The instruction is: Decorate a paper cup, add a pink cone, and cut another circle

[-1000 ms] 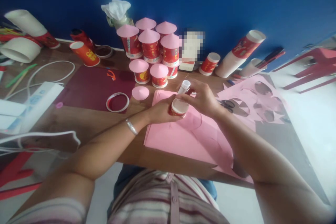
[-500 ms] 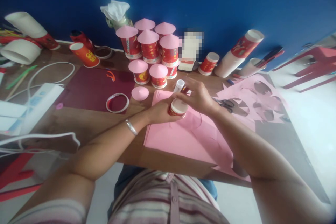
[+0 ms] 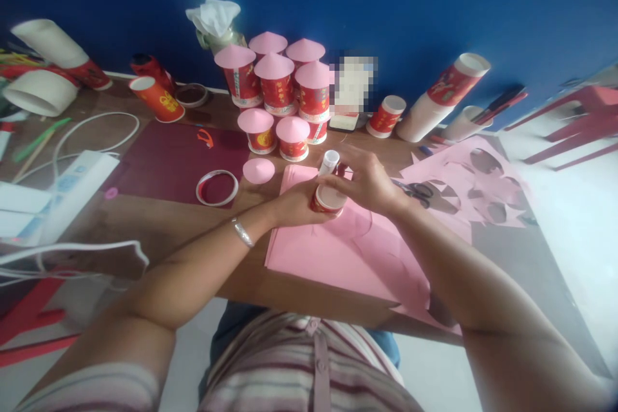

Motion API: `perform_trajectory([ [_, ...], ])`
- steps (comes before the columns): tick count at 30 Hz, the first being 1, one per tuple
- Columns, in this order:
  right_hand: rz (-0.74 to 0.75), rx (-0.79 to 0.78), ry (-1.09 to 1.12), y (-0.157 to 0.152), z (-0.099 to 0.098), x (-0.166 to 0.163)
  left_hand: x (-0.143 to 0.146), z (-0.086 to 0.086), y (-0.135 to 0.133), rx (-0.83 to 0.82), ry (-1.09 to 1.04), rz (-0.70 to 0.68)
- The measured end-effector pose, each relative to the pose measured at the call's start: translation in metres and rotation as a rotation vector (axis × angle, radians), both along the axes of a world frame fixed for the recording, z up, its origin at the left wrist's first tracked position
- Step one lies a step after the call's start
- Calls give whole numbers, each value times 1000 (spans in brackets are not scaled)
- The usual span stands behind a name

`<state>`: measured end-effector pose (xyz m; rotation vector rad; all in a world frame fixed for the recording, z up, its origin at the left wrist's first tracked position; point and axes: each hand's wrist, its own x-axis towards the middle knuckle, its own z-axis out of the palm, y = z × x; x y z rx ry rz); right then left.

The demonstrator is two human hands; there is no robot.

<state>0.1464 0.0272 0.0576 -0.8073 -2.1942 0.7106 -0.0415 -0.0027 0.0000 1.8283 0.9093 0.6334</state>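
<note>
My left hand [image 3: 295,201] is wrapped round a small red paper cup [image 3: 328,199] turned upside down, its white base facing up. My right hand [image 3: 369,181] pinches a white glue stick [image 3: 329,161] and tilts it over the cup's far edge. Both hands hover above pink paper sheets [image 3: 338,251]. A loose pink paper cone [image 3: 258,170] lies just left of the sheets. Behind it stand several red cups with pink cone lids [image 3: 276,87].
A tape ring [image 3: 217,187] lies on a dark red sheet [image 3: 168,161]. Scissors [image 3: 415,191] rest on cut pink paper [image 3: 468,187] at the right. Stacked cups [image 3: 444,96] lean on the blue wall. A power strip [image 3: 67,190] and cables sit at the left.
The glue stick has shifted a little to the left and down, closer to the cup's base. My left hand and the cup have stayed in place.
</note>
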Motion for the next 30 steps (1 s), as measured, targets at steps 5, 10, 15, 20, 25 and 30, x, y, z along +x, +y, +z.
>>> perform_trajectory([
  [5,20,1,9,5,0,-3,1,3,-1,-9,1,10],
  [10,15,-97,90,1,4,3,-3,5,-2,-9,83,13],
  [15,68,-94,41,-4,5,5,-3,-6,1,35,45,21],
  [20,59,-44,11,-2,3,-1,-2,-8,1,15,16,5],
  [25,69,-31,0,1,1,-7,-1,-4,-2,-30,9,44],
  [30,11,-26,73,0,0,-6,0,1,-3,-31,48,48],
])
